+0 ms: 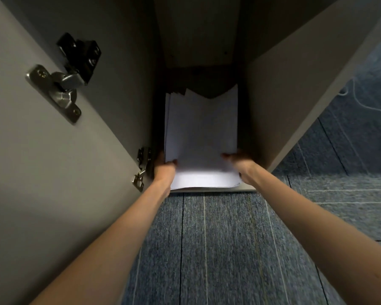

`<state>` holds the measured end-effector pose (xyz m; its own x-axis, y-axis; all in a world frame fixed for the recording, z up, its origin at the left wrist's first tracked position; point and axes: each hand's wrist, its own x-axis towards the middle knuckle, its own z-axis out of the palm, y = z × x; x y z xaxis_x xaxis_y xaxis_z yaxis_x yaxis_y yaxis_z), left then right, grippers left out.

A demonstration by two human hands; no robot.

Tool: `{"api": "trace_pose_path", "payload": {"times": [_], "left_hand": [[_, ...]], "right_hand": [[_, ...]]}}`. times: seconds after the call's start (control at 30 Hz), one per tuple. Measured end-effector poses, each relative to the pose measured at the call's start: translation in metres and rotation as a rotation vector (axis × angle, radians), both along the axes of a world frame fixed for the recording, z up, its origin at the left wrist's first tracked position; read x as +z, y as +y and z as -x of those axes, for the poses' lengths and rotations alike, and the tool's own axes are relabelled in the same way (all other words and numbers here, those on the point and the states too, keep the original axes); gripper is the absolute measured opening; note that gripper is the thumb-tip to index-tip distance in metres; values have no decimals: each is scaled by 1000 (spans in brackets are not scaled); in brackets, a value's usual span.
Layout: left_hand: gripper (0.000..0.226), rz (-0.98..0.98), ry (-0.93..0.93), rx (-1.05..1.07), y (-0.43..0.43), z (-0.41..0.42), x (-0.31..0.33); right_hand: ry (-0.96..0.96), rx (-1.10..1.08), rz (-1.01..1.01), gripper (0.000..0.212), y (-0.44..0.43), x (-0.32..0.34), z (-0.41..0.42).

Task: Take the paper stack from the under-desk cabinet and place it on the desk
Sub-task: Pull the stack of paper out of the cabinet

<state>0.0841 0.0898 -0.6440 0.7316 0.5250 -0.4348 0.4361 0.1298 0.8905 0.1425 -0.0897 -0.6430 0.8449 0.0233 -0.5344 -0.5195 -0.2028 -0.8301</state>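
A white paper stack (201, 133) lies on the floor of the narrow under-desk cabinet (273, 102), its near end sticking out a little past the cabinet's front lip. My left hand (164, 167) grips the stack's near left corner, thumb on top. On the near right corner sits my right hand (240, 161), fingers over the top sheets. The far ends of the sheets are uneven and fanned. The desk top is out of view.
The open cabinet door (53, 161) stands at the left, with metal hinges (62, 84) on its inner face. The cabinet's right wall is close beside my right hand. Blue-grey carpet (218, 249) covers the floor in front, and a thin white cable (361, 97) lies at the right.
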Motion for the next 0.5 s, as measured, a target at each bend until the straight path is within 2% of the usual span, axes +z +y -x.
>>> {"api": "trace_pose_path", "payload": {"times": [0.1, 0.23, 0.33, 0.5], "left_hand": [[50, 10, 48, 2, -6, 13, 25], [50, 34, 116, -63, -23, 49, 95], [57, 28, 129, -79, -26, 72, 158], [47, 87, 191, -98, -28, 128, 252]], "right_hand": [[-47, -30, 47, 44, 3, 25, 9], [22, -13, 137, 39, -11, 83, 37], [38, 19, 163, 35, -16, 148, 69], [74, 32, 222, 36, -19, 259, 133]]}}
